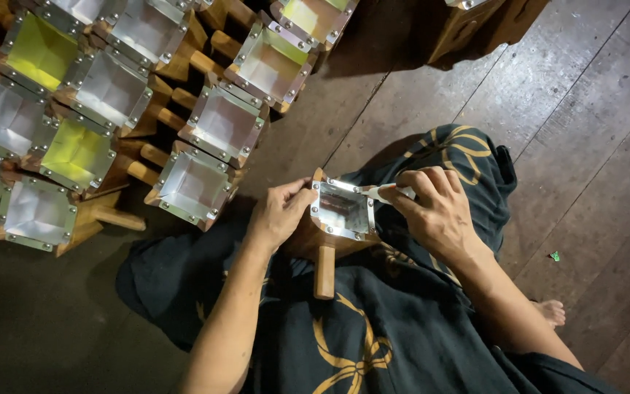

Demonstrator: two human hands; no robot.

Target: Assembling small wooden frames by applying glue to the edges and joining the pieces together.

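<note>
**Sharp rims, a small tool and a box balanced on a lap**

Everything in the room arranged itself around the metal-lined wooden box (342, 210) on the seated person's lap, resting on the dark patterned cloth (373, 328) with its wooden handle (324, 271) pointing back toward the body.

Well to the left of that box, and above it on the plank floor (570, 109), stood a crowd of finished boxes (111, 109), some with silver linings, some catching a yellow-green light. They sat packed close, so a careless elbow could have tipped one into the next.

Touching the box's left edge, the left hand (278, 213) had its fingers curled around the wooden side, steadying it. The riveted metal rim lay right at those fingertips; a slip could have cut them.

At the box's right rim, the right hand (437, 208) pinched a small pale tool (386, 192), its tip at the upper right corner. What kind of tool it was I could not tell, since the fingers covered most of it. Pushed too hard, it might have skidded across the lining and scratched it, or jumped toward the holding hand. With only a soft lap beneath, the box could also have rocked.
</note>
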